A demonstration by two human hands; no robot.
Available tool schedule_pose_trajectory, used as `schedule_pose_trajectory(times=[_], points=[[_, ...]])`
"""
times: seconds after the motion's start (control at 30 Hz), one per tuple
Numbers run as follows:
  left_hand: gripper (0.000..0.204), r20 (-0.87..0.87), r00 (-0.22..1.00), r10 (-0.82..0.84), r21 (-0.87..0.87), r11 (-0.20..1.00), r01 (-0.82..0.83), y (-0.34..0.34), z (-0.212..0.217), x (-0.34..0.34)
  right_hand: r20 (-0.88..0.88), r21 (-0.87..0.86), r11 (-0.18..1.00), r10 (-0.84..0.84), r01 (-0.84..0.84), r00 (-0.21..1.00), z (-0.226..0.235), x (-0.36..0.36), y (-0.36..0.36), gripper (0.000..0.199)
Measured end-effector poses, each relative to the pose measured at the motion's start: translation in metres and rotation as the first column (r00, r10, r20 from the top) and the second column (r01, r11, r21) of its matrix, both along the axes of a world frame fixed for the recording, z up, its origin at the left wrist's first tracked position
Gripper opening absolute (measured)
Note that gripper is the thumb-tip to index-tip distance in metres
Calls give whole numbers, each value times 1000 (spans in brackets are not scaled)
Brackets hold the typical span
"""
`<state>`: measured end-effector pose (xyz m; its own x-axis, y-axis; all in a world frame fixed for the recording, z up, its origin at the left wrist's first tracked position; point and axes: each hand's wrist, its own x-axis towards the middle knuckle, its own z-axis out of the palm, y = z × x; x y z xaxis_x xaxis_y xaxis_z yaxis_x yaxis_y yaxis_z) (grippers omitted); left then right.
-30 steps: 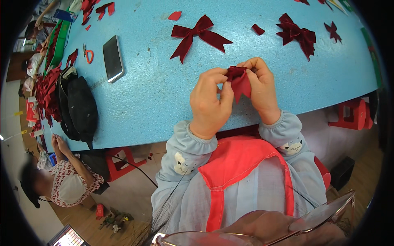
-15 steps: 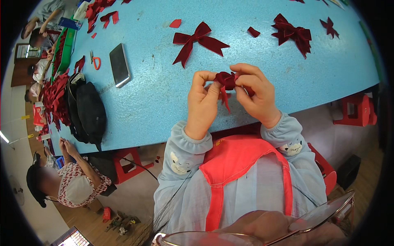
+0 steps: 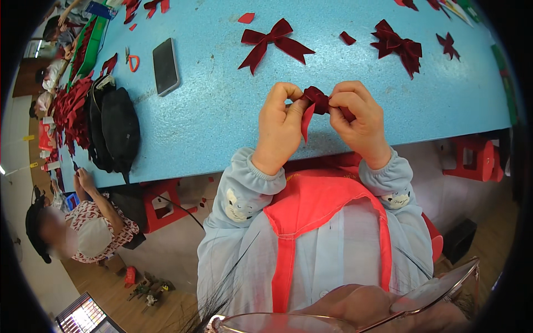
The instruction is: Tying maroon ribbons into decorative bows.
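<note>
Between my two hands, above the near edge of the blue table, is a dark red velvet ribbon bow (image 3: 317, 100) with a brighter red tail hanging down. My left hand (image 3: 282, 125) pinches its left side between thumb and fingers. The right side is gripped by my right hand (image 3: 360, 119), its fingers bent around the ribbon and partly hiding it. Beyond my hands lies a finished-looking red velvet bow (image 3: 270, 39) with two long tails. Farther right is a fuller, layered bow (image 3: 397, 45), and a small ribbon piece (image 3: 347, 38) rests between them.
The blue table (image 3: 211, 119) holds a phone (image 3: 166, 66), orange-handled scissors (image 3: 132, 61) and a black bag (image 3: 117, 125) on the left. Beside the bag is a heap of red ribbon (image 3: 72, 114). A co-worker (image 3: 97, 227) sits at left. Red stools (image 3: 472, 160) stand below the table.
My hands have shifted slightly right and drawn a little apart, both still holding the ribbon bow. Its loop looks tighter and the tail hangs more to the left. The whole view has shifted somewhat.
</note>
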<state>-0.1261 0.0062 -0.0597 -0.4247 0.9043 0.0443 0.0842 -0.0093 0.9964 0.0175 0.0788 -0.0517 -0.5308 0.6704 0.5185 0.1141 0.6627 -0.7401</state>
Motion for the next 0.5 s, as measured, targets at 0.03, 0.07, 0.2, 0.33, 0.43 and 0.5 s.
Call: schedule_pose_trajectory(times=[0.03,0.07,0.2,0.33,0.43,0.5], points=[[5,2,1000,2,0,1000,-2,-1,-2,0,0,14,999,-34,33,999,1,1,-3,18],[4,-9,1000,29,52,998,-29,-2,-5,0,0,28,997,-67,67,998,3,2,-5,18],[3,111,993,38,66,997,-46,-3,1,-1,27,58,994,-96,94,995,4,6,-3,17],[4,473,881,-22,-98,992,77,1,2,-9,68,-21,998,-62,64,996,-1,8,7,14],[5,641,767,-36,-94,988,125,9,-9,-14,92,-131,991,-28,40,995,-10,6,13,12],[5,628,777,-42,-98,986,132,12,-18,-19,108,-260,965,8,21,994,-17,7,16,11]])
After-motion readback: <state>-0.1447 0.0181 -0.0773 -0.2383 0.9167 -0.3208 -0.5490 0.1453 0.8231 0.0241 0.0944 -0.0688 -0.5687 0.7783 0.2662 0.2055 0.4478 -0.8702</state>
